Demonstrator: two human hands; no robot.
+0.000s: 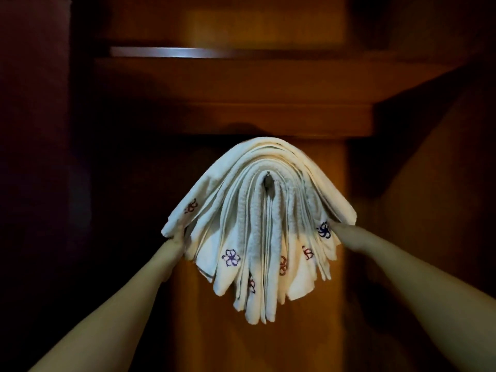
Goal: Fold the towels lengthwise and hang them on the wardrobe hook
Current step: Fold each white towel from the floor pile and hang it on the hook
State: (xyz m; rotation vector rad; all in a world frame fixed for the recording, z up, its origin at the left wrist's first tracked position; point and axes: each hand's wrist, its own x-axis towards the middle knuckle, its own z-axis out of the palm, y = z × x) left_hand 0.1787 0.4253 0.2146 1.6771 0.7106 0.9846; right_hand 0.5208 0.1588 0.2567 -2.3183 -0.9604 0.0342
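Reaching up, we see our left hand (175, 238) and right hand (336, 229) at the outer edges of the towels (257, 224), fingers hidden under the cloth, so we cannot tell their grip. The folded white towels drape in layers over the hook (267, 178) on the wardrobe (308, 116), beneath a shelf (188, 52).

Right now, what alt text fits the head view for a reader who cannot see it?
A thick stack of white towels with embroidered flowers hangs draped over a metal wardrobe hook. The left hand and right hand reach under the outermost towel's two ends, fingers hidden in the cloth. A wooden shelf sits above in the dim wardrobe.
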